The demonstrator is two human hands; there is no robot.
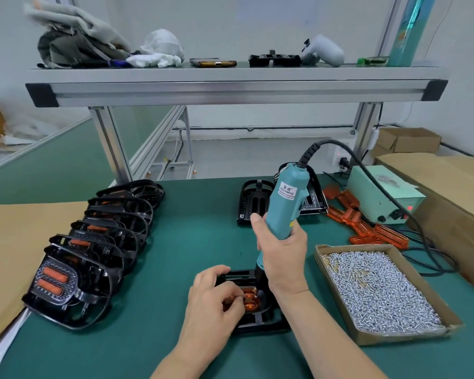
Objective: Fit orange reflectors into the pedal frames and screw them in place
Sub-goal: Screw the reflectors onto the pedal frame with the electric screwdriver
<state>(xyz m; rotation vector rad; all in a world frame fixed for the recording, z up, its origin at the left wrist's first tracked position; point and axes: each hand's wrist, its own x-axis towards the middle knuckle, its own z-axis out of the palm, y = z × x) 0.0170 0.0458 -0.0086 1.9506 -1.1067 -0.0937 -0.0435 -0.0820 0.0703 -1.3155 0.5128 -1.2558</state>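
Near centre, the frame (257,321) lies flat with the reflector (251,300) seated in it. Left hand (214,294) pinches the reflector steady; right hand (281,253) grips the driver (285,203) upright. Keep it plumb and press lightly, with fingertips clear of the tip.

Before you: a green-topped workbench (192,242) beneath an aluminium-frame shelf (230,86). Behind it you see a plain white wall (257,23) and pale floor (230,151), with cardboard boxes (409,139) at your right.
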